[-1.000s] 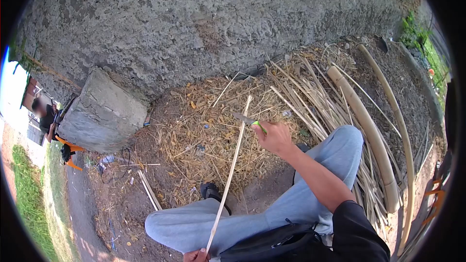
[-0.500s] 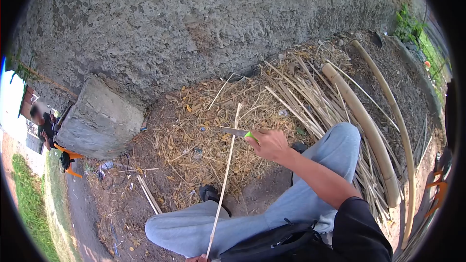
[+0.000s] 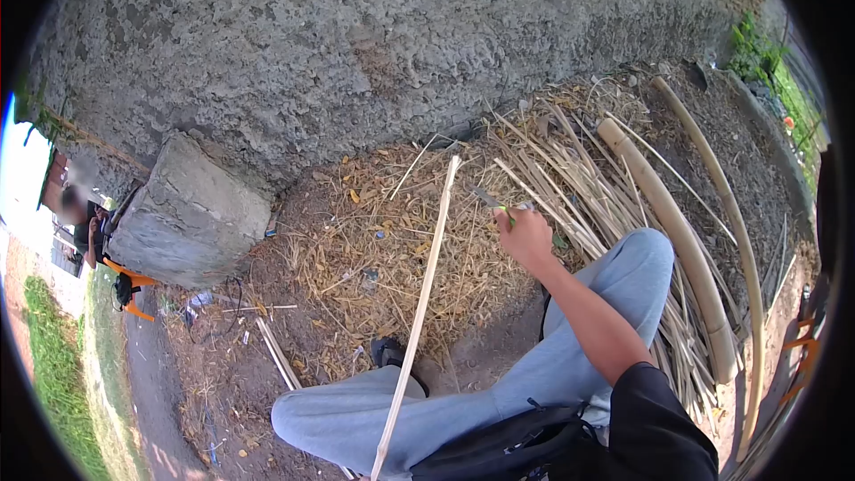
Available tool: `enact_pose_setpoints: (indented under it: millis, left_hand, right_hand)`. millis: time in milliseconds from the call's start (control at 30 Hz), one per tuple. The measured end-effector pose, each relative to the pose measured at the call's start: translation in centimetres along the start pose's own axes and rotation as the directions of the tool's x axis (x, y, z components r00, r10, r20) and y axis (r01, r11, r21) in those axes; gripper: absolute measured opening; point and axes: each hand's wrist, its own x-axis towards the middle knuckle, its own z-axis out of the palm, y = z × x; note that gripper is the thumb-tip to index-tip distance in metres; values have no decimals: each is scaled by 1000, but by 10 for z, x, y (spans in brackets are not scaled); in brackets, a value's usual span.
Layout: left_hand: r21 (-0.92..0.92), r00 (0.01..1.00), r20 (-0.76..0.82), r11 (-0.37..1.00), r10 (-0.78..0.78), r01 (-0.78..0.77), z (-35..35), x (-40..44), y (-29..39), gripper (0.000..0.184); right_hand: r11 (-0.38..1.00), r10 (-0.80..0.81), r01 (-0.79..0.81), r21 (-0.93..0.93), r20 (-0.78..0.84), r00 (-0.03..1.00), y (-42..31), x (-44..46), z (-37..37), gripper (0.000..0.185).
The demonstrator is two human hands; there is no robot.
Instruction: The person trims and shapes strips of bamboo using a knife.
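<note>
My right hand point(image 3: 527, 239) is closed around the light-green handle of a knife point(image 3: 488, 199), its grey blade pointing up and left. The blade stands apart from a long pale bamboo strip point(image 3: 422, 316), to its right. That strip runs from the bottom edge, across my left leg, up toward the wall, its upper end wider and nearer the camera. My left hand is out of the picture, below the strip's lower end. Wood shavings point(image 3: 392, 258) cover the ground beyond my feet.
Thin bamboo strips point(image 3: 561, 183) lie in a pile on the right, beside a thick bamboo pole point(image 3: 668, 232) and a curved one point(image 3: 726, 196). A rough wall point(image 3: 356, 44) runs across the back. Left stands a concrete block point(image 3: 191, 214), with a seated person point(image 3: 85, 227) beyond.
My right hand with the knife has moved right and slightly up, off the strip. The strip's upper end has risen and shifted right. My left hand has dropped out of sight.
</note>
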Motion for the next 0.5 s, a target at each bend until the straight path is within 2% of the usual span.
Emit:
enact_pose_setpoints:
  millis: [33,67,100,133,167,200,233,267,300,333,367,400,433,467,500]
  left_hand:
    - [-11,1000,-3,1000,-5,5,2,9,-6,38]
    - [-4,1000,-19,1000,-4,4,2,16,-10,38]
    - [8,999,-34,1000,-4,4,2,21,-13,38]
    - [28,999,-53,1000,-9,10,6,27,-11,38]
    - [24,999,-54,1000,-6,7,10,34,-10,38]
    - [66,994,-106,998,21,-14,16,42,-10,38]
    - [105,987,-157,994,47,-31,22,50,-9,37]
    - [135,979,-183,988,94,-70,30,57,-6,37]
    - [125,978,-189,990,91,-68,38,63,-1,37]
    - [141,964,-208,981,163,-135,46,69,5,38]
    - [160,945,-226,966,236,-203,53,73,12,38]
    - [157,944,-230,966,237,-204,59,75,23,38]
    - [232,948,-223,957,227,-174,64,75,34,39]
    - [306,952,-215,941,216,-144,68,75,43,40]
    - [308,952,-216,941,215,-143,71,76,51,40]
  right_hand:
    - [1000,-8,9,-5,8,1000,3,-1,4,36]
    - [899,226,-286,332,207,952,11,-3,12,38]
    - [607,356,-574,549,458,814,19,-6,21,41]
    - [440,321,-695,569,623,714,29,-9,31,46]
    - [444,318,-691,570,621,716,26,-18,34,46]
    - [655,230,-501,566,483,845,18,-30,36,45]
    - [818,98,-274,505,348,932,11,-41,38,45]
    - [823,90,-269,500,353,931,-2,-53,32,45]
    - [847,-6,-149,510,290,957,-21,-66,19,44]
    - [857,-104,-29,514,227,968,-36,-77,11,44]
    - [857,-111,-25,515,230,967,-43,-86,10,44]
    - [859,-160,27,511,218,963,-48,-93,10,43]
    - [859,-206,76,507,206,957,-52,-98,7,42]
    - [876,-208,54,480,274,939,-59,-99,-2,36]
    - [875,-206,52,481,274,939,-59,-99,-1,36]
